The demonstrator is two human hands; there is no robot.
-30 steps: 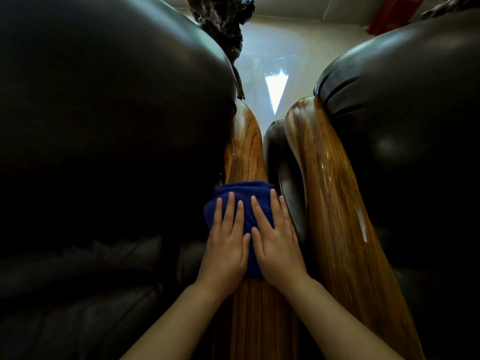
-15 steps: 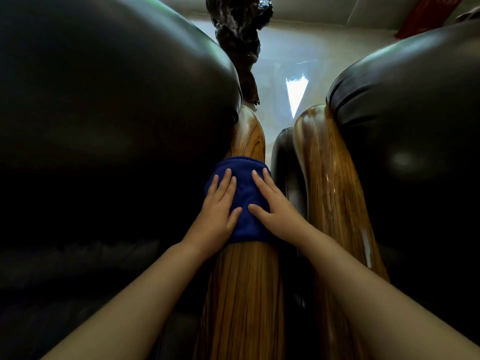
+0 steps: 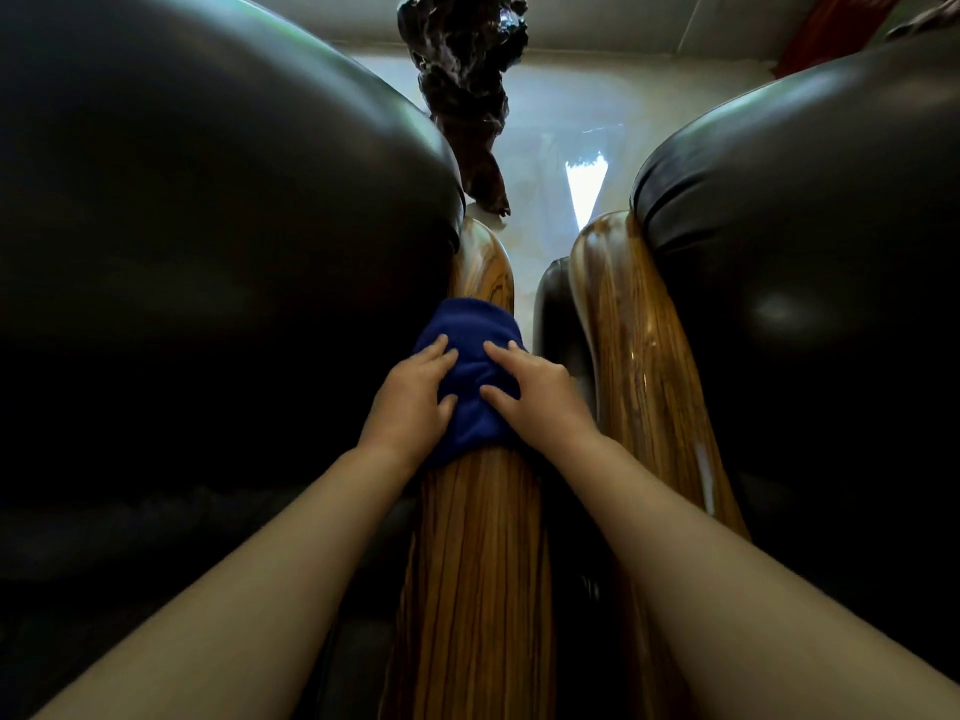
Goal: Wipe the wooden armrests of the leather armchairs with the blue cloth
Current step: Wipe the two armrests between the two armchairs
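A blue cloth (image 3: 470,376) lies draped over the glossy wooden armrest (image 3: 475,574) of the left black leather armchair (image 3: 208,262). My left hand (image 3: 413,400) presses on the cloth's left side and my right hand (image 3: 537,397) on its right side, fingers spread and flat. The cloth sits over the far half of the armrest, short of its rounded front end. A second wooden armrest (image 3: 644,366) belongs to the right black leather armchair (image 3: 810,262) and runs alongside, untouched.
A narrow dark gap separates the two armrests. Beyond the armrest ends lies a pale shiny floor (image 3: 545,163) with a bright reflection. A dark gnarled wooden sculpture (image 3: 462,80) stands ahead, just past the left armrest.
Both hands have slid the blue cloth forward along the left armrest, away from me, toward its rounded end. My arms are stretched out further.
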